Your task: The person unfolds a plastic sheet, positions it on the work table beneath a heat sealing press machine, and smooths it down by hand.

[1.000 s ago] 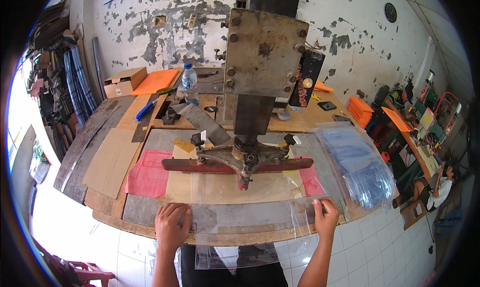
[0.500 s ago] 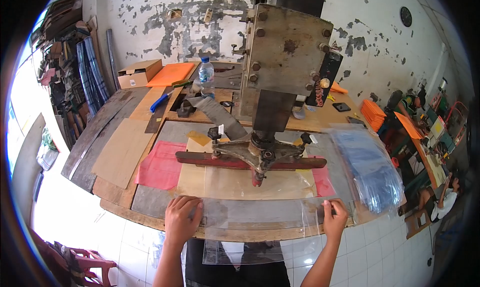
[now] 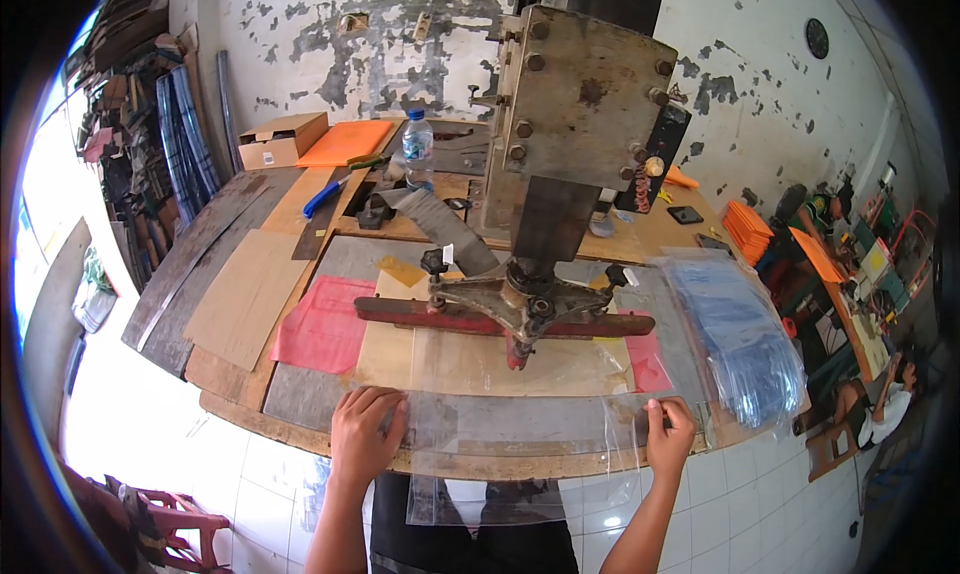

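A clear plastic sheet [image 3: 520,444] spans the table's front edge and hangs over it, its far part under the red bar [image 3: 440,316] of a metal press [image 3: 590,104]. My left hand [image 3: 368,434] is at the sheet's left edge, fingers bent together; what lies under them is hidden. At the right edge my right hand [image 3: 670,432] pinches the sheet between thumb and curled fingers. Beneath the bar lie a cream board [image 3: 385,359] and pink material [image 3: 322,324].
Stacked clear plastic [image 3: 735,334] lies right of the press. A water bottle [image 3: 417,144], blue cutter [image 3: 322,199], cardboard box [image 3: 283,142] and orange sheets [image 3: 345,143] are behind. Two people sit at the far right, one by a workbench [image 3: 850,314].
The view has turned left, so the scene sits farther right in the picture. Both hands stay at the sheet's edges, and the press bar looks unmoved.
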Tool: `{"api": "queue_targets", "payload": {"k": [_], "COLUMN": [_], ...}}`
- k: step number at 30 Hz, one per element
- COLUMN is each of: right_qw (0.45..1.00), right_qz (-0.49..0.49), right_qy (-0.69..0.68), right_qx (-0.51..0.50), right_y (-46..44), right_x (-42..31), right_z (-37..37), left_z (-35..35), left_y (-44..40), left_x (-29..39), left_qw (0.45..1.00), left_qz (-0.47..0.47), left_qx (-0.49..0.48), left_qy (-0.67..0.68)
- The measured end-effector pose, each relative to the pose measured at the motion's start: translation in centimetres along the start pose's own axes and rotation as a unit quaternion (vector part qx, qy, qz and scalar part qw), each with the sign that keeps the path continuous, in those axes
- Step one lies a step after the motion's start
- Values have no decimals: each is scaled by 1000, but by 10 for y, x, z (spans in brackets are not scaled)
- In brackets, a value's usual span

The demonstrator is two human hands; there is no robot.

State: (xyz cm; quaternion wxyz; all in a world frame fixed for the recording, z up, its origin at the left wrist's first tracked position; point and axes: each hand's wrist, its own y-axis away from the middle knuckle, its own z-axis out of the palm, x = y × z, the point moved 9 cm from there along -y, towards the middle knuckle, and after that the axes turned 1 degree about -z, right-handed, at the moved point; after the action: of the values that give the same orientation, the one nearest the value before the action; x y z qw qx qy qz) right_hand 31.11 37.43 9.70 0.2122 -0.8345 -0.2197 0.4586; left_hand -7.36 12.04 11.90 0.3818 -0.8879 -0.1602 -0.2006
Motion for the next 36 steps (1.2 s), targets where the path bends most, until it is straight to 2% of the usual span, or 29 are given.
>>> {"api": "queue_targets", "payload": {"k": [36], "right_qw": [998], "right_qz": [-45], "right_qy": [42], "right_qx": [19], "right_y": [2], "right_x": [-5], "right_z": [-1], "left_z": [-5], "left_y": [3], "left_x": [-2], "left_qw": [1000], "left_qz": [-3], "left_qx": [11], "left_qy": [22]}}
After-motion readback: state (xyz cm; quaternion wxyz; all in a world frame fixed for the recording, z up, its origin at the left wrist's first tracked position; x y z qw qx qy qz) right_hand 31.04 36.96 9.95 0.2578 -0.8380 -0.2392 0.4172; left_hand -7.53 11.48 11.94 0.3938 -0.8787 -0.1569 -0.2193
